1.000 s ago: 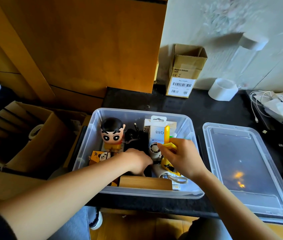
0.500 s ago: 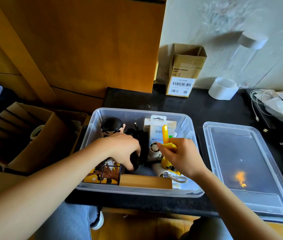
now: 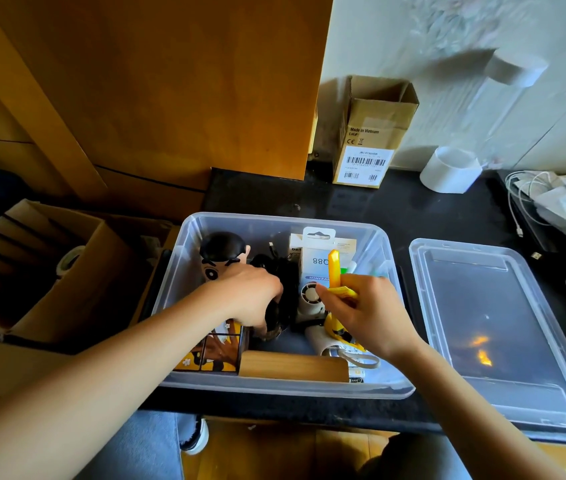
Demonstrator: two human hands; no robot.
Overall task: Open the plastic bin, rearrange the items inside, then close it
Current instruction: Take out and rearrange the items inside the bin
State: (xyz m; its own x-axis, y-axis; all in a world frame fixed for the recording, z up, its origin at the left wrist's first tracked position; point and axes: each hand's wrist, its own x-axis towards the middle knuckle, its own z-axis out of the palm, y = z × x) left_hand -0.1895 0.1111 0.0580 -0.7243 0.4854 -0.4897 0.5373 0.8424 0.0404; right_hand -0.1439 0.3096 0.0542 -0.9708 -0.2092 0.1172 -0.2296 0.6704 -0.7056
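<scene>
Clear plastic forms the bin, which stands open on the black desk, with its lid lying flat just to the right of it. Both hands are inside the bin. The left hand has its fingers curled down over a black object near the middle; what that object is cannot be told. Behind this hand stands a cartoon figurine with black hair, partly hidden by the wrist. The right hand pinches a yellow item whose tip points upward, close to a small white fan. A white package marked with digits leans against the bin's far wall. At the near wall lie a picture cube in orange and black and a wooden block beside it. On the desk behind the bin stand a cardboard box with a barcode label and a white tape roll. White cables lie at the far right.
</scene>
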